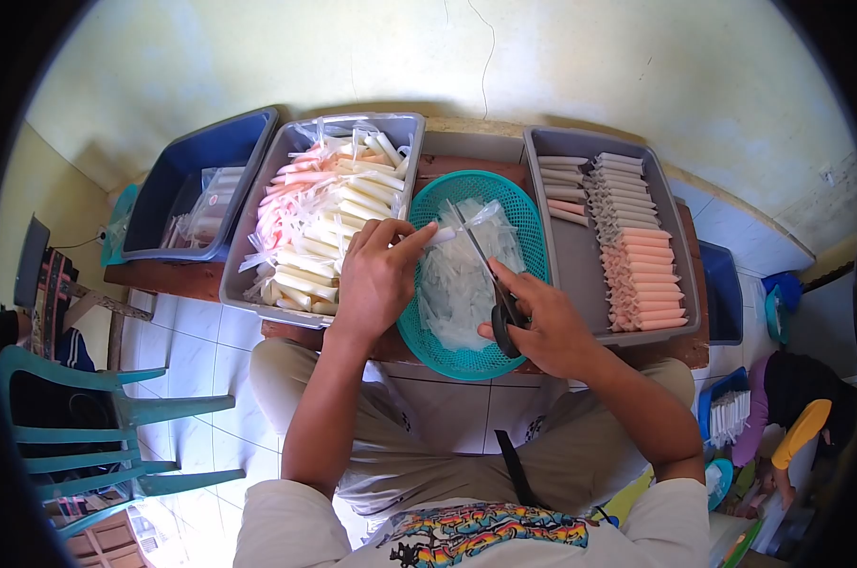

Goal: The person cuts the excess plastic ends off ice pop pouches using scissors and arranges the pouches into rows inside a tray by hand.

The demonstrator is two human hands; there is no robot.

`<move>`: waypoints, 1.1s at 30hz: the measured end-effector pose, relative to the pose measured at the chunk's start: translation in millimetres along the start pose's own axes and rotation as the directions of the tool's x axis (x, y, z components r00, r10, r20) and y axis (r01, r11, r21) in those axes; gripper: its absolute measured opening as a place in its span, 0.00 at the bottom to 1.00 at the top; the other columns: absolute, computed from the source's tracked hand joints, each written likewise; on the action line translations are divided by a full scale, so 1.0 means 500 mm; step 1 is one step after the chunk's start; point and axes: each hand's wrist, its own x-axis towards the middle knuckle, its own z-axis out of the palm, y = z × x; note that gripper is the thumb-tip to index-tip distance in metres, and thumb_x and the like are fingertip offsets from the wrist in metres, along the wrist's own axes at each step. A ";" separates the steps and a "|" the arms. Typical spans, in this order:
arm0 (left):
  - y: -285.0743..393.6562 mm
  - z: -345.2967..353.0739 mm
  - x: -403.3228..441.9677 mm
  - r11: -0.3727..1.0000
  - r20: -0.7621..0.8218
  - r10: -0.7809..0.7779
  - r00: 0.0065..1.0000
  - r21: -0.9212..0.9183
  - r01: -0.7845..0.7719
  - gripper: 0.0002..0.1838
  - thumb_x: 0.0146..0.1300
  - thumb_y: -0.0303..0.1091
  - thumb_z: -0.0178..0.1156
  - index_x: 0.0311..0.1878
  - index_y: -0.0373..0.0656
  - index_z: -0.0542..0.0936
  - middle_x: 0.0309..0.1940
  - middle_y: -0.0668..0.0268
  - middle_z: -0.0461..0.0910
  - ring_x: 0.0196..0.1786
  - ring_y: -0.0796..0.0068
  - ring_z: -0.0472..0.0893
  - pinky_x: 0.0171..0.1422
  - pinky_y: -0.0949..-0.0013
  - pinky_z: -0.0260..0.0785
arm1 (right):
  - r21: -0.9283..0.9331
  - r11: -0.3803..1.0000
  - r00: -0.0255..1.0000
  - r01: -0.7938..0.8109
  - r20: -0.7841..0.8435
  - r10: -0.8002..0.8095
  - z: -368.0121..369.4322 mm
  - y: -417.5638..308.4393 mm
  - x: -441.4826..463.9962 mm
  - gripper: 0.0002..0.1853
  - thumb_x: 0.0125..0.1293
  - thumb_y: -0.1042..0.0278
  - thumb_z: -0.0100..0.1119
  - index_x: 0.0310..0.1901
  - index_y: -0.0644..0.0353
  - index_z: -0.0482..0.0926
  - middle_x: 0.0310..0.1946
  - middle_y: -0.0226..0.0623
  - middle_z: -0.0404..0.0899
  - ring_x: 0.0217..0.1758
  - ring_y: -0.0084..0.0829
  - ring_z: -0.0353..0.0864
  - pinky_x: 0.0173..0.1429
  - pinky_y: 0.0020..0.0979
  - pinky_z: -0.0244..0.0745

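From the head view, taking the teal basket (535, 225) in front of me as the middle of the dial, my left hand (376, 270) is at nine o'clock. Its fingertips pinch a pale tube (440, 236), held over the basket toward eleven. My right hand (547, 317), at four, grips black-handled scissors (508, 327), thumb and fingers round the handles; the blades slant up toward twelve, beside the tube's right end. I cannot tell whether they touch it. Below them, clear plastic scraps (476, 293) heap inside the basket.

Toward ten, close by, the left grey tray (267, 310) is piled with loose cream and pink tubes (367, 204), clear wrapping tangled among them. Between two and three, the right grey tray (571, 275) carries neat rows: greyish packets (627, 194) on the upper part, pink packets (646, 293) lower down, and a short stack at its upper left corner. The trays are on a brown wooden table (168, 278). Past the left tray, a navy bin (178, 166) holds some clear packaging. A teal chair (78, 379) stands at eight; around four, well apart, another person (807, 398) bends low.
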 end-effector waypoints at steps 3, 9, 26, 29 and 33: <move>-0.002 0.000 -0.001 1.000 0.022 -0.006 1.000 0.007 0.006 0.21 0.65 0.22 0.68 0.61 0.46 0.90 0.46 0.59 0.86 0.50 0.56 0.84 0.59 0.55 0.78 | 0.207 0.976 0.998 -0.060 0.040 0.053 0.007 0.006 0.000 0.50 0.67 0.52 0.79 0.82 0.67 0.64 0.46 0.43 0.77 0.45 0.34 0.80 0.52 0.36 0.78; -0.007 0.004 -0.005 0.998 0.011 -0.002 1.000 0.064 0.002 0.19 0.63 0.23 0.68 0.57 0.47 0.91 0.44 0.63 0.85 0.50 0.58 0.84 0.57 0.55 0.77 | 0.446 0.847 0.952 -0.290 0.229 0.205 -0.008 -0.017 -0.001 0.49 0.73 0.55 0.76 0.85 0.68 0.58 0.42 0.32 0.80 0.41 0.19 0.79 0.41 0.26 0.74; 0.015 -0.017 0.012 0.962 -0.130 -0.107 0.986 -0.266 0.069 0.19 0.65 0.21 0.71 0.60 0.42 0.89 0.46 0.57 0.88 0.45 0.61 0.87 0.51 0.61 0.80 | -0.073 0.991 0.993 -0.113 0.019 0.115 0.029 -0.006 0.054 0.47 0.73 0.52 0.71 0.82 0.73 0.60 0.49 0.56 0.77 0.56 0.51 0.82 0.63 0.43 0.76; 0.028 -0.027 0.020 0.924 -0.136 -0.157 0.978 -0.369 0.097 0.19 0.63 0.19 0.72 0.57 0.42 0.88 0.44 0.58 0.88 0.42 0.60 0.88 0.47 0.62 0.81 | -0.171 0.984 0.998 -0.045 -0.040 0.039 0.071 0.031 0.067 0.48 0.72 0.55 0.74 0.81 0.76 0.60 0.55 0.58 0.73 0.57 0.55 0.79 0.67 0.46 0.75; 0.024 -0.016 0.014 0.892 -0.124 -0.199 0.972 -0.433 0.127 0.18 0.64 0.20 0.72 0.57 0.42 0.87 0.43 0.58 0.89 0.40 0.65 0.88 0.47 0.63 0.81 | -0.223 0.974 0.999 -0.023 -0.033 0.016 0.123 0.070 0.087 0.45 0.72 0.63 0.71 0.80 0.79 0.57 0.57 0.64 0.70 0.57 0.61 0.80 0.65 0.48 0.78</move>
